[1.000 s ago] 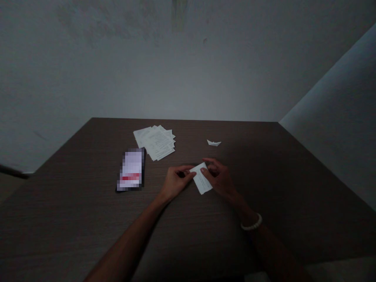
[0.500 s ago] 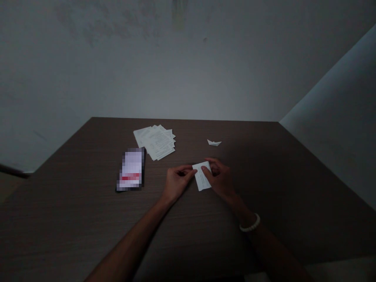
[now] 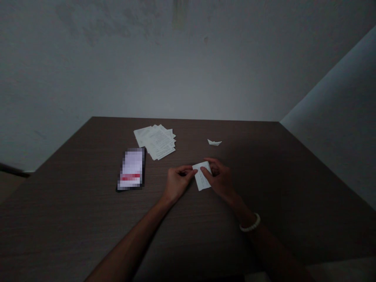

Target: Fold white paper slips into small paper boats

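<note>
A pale grey wall (image 3: 188,70) fills the far half of the view, and it meets a second, lighter wall on the right. In front of it stands a dark brown table (image 3: 264,188) with a wood grain, which takes all the near part of the scene. The light is weak, so fine details are hard to read.

On the left side of the table lies a phone (image 3: 131,169) with its screen lit; the screen is blurred. Just beyond it, toward the far edge, is a loose stack of papers (image 3: 155,141), white with printed lines, spread a little like a fan. The phone and the stack are near each other, but I cannot tell if they touch.

Both forearms come in from the near edge toward the middle of the table. The left hand (image 3: 176,184) is closed narrow, and its thumb and fingertips pinch the left edge of a small paper (image 3: 202,178). The right hand (image 3: 220,178) holds the right side of the same small paper, with one finger lying on top of it. The small paper is white, printed, and sits low over the middle of the table between the two hands.

The right wrist wears a white bracelet (image 3: 250,224). Far behind the hands, well apart from them, a tiny paper boat (image 3: 214,142) rests on the table.
</note>
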The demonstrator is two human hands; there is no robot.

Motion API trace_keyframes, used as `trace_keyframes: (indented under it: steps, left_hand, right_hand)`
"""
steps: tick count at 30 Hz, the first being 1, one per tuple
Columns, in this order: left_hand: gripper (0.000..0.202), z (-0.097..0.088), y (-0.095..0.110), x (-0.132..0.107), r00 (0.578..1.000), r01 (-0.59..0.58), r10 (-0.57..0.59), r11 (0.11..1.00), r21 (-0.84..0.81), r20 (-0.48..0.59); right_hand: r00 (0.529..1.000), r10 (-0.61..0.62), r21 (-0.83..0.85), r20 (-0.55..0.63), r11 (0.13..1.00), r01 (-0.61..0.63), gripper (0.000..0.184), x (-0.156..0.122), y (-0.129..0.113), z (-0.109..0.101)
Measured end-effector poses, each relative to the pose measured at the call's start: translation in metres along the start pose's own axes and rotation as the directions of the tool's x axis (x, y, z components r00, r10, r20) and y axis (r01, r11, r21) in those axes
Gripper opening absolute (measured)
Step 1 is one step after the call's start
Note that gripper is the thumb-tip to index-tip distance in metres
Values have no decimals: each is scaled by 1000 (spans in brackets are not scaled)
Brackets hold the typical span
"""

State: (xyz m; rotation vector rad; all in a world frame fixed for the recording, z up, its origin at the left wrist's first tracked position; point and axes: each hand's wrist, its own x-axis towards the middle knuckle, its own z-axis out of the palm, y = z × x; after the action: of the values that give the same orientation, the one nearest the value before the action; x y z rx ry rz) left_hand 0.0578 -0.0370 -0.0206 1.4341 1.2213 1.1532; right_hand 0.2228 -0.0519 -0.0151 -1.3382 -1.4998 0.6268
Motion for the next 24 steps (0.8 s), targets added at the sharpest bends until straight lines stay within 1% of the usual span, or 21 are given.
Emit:
trace_keyframes:
  steps: [4, 11, 16, 21, 24]
  left_hand:
    - [24, 0, 1, 0, 1000, 2, -2, 1000, 2, -3]
    - [28, 0, 2, 0, 999, 52, -52, 998, -18, 0]
    - [29, 0, 1, 0, 999, 45, -45, 999, -12, 15]
    - [30, -1, 0, 0, 999, 33, -33, 999, 5, 26]
    - [29, -1, -1, 0, 1000, 20, -20, 1000, 11, 4]
  right_hand:
    - [1000, -13, -21, -2, 1000, 13, 33, 0, 1, 0]
    - [1000, 8, 16, 4, 1000, -9, 34, -1, 0, 0]
    - [1000, -3, 4, 2, 1000, 3, 34, 0, 1, 0]
    - [1000, -17, 31, -8, 999, 18, 33, 0, 2, 0]
    - [1000, -23, 12, -11, 1000, 23, 32, 0, 1, 0]
